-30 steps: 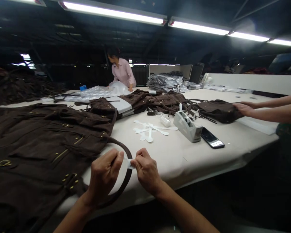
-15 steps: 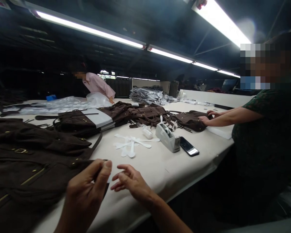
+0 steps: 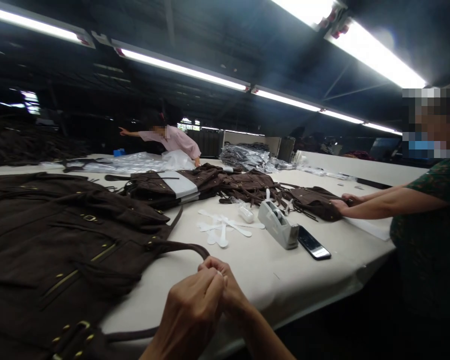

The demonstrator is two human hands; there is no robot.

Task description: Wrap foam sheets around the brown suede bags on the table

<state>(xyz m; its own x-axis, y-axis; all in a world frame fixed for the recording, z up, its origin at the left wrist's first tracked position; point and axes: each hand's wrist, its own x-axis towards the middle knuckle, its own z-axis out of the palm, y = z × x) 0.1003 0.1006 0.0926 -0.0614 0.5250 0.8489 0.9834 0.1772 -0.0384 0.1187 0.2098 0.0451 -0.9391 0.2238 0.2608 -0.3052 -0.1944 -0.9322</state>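
A dark brown bag with brass-coloured zips and buckles lies on the left of the table. From it a long strap curves out to my two hands, which meet near the table's front edge. My left hand is closed, its fingers pinched at the strap's end. Pressed against it, my right hand is closed too, with its fingertips at the same spot. What lies between the fingertips is mostly hidden.
White plastic strips lie beyond my hands, beside a grey tape dispenser and a phone. More brown bags lie behind. A person at the right handles a bag; another in pink leans over the far side.
My right hand has closed and come together with my left at the strap. The view has shifted left. The far person's arm now stretches out to the left.
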